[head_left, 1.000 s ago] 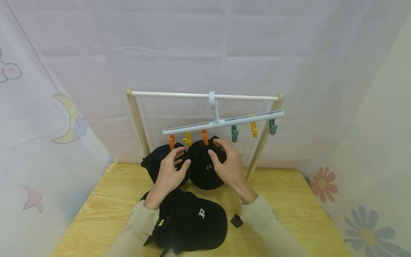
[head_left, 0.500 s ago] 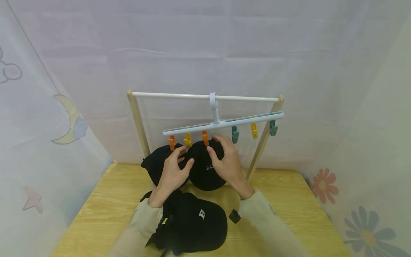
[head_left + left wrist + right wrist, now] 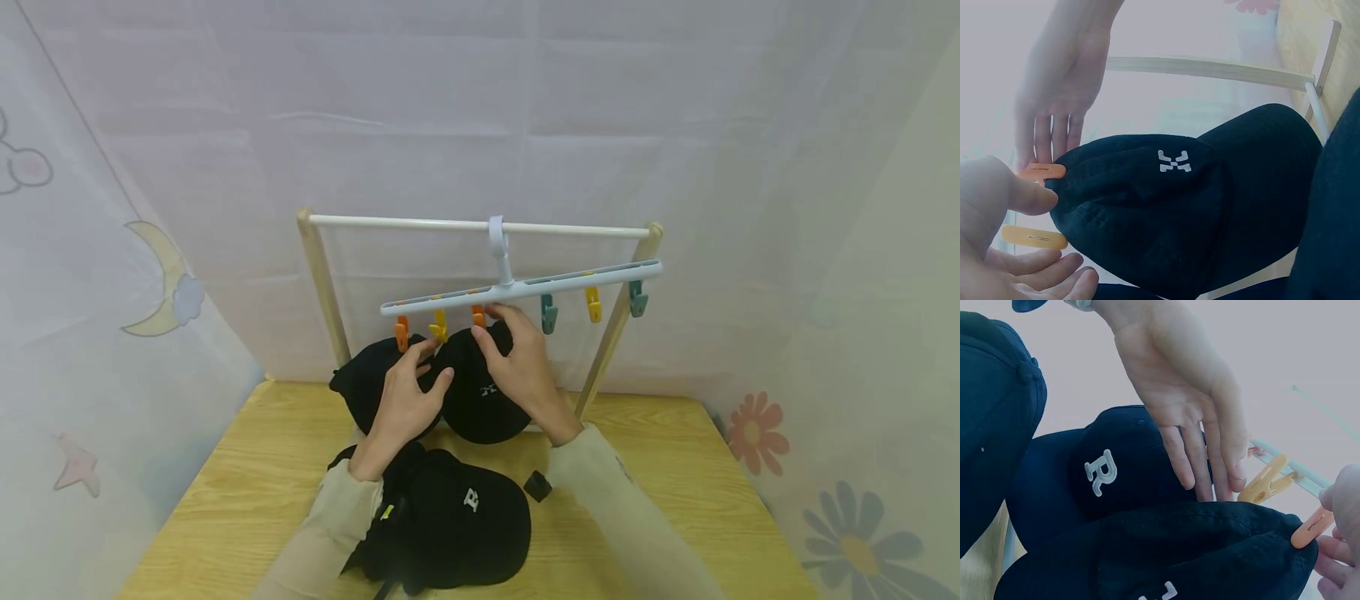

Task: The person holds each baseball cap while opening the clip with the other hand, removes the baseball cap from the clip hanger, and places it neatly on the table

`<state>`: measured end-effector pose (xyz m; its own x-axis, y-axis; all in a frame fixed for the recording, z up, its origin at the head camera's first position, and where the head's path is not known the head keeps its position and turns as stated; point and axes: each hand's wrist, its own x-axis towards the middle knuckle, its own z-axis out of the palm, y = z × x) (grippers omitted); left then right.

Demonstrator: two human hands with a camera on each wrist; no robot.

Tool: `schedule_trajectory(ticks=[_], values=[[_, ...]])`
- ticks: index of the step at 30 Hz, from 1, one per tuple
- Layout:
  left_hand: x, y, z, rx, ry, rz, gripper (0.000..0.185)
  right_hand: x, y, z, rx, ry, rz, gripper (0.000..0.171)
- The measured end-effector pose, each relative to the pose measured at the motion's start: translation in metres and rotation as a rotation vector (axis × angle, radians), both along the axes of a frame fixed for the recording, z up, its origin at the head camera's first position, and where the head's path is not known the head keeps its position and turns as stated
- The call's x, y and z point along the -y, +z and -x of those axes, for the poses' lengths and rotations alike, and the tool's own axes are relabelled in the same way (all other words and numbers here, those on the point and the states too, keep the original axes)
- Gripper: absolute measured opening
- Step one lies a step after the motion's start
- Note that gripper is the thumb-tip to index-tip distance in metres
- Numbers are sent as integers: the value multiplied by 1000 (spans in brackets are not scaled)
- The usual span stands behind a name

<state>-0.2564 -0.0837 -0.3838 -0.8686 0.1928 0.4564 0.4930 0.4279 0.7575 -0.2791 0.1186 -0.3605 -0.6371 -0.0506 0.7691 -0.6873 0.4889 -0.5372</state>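
Observation:
In the head view a pale blue clip hanger (image 3: 517, 287) hangs tilted from a white rod. Two black caps hang below its left half: one with an R emblem (image 3: 1116, 462), one with an X-like emblem (image 3: 480, 417). My right hand (image 3: 525, 367) pinches the inner orange clothespin (image 3: 1312, 528) at the top edge of the X-emblem cap. My left hand (image 3: 408, 396) is beside the yellow clothespin (image 3: 1034, 237), fingers extended and thumb apart, in front of the R-emblem cap. Whether the yellow clothespin grips the cap I cannot tell.
A third black cap (image 3: 465, 533) lies on the wooden table (image 3: 645, 500) in front, with a small black cube (image 3: 537, 486) to its right. Wooden posts (image 3: 322, 283) hold the rod. Green clothespins (image 3: 549, 314) and another yellow one (image 3: 593, 305) hang at right.
My right hand has moved up and left from the X-emblem cap's crown to the inner orange clothespin. My left hand has shifted slightly right.

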Motion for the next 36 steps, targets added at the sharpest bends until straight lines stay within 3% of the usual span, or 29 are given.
schedule_trajectory(ticks=[10,26,36], values=[[-2,0,3,-8,-6,5,53,2,6,9,17,50,50,31],[-6,-6,10,29,3,33,52,1,11,7,98,108,104,25],[-6,-10,15,11,35,-34,41,0,14,7,156,156,105,25]])
